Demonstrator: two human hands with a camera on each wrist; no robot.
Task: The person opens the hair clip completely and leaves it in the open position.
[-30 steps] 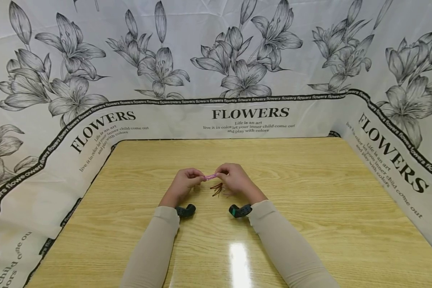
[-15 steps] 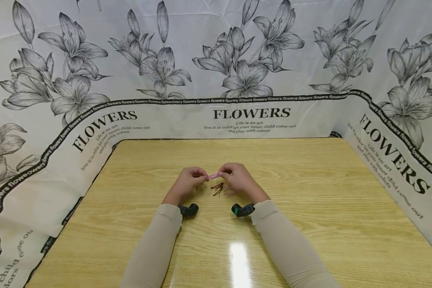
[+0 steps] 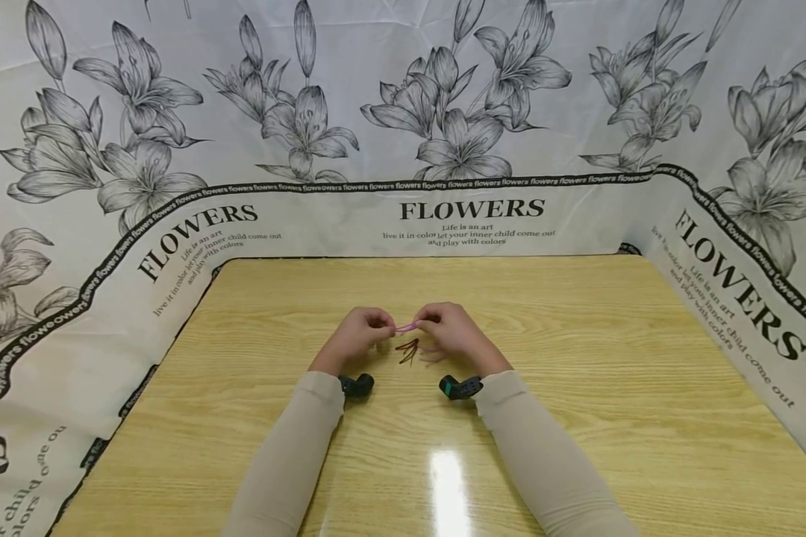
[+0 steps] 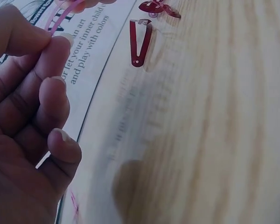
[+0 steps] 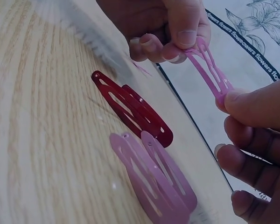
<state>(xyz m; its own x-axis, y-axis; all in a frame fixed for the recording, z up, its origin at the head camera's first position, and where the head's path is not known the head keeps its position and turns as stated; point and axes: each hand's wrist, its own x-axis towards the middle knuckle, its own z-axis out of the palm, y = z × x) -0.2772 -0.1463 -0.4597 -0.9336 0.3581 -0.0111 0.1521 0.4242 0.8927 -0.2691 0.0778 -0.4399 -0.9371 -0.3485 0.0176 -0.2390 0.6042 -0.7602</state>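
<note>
A bright pink snap hair clip [image 5: 209, 70] is stretched between both hands just above the table. My left hand [image 3: 359, 334] pinches one end between thumb and index finger, its other fingers loosely bent in the left wrist view. My right hand [image 3: 453, 332] pinches the opposite end between thumb and fingertips. Below the hands lie dark red hair clips [image 5: 133, 109], overlapping one another; a red clip [image 4: 140, 44] also shows in the left wrist view. Beside them, two paler mauve-pink hair clips [image 5: 154, 179] lie overlapped, near the right hand.
Another bright pink object [image 4: 74, 205], thin and partly hidden, lies beyond the left hand. The wood-grain table [image 3: 578, 418] extends around the hands. A white flower-print cloth [image 3: 470, 149] stands along its back and sides. Dark wrist devices [image 3: 357, 385] sit below both hands.
Both hands have drifted slightly to the right, with the bright pink hair clip pinched between them throughout. The red clips on the table stay put.
</note>
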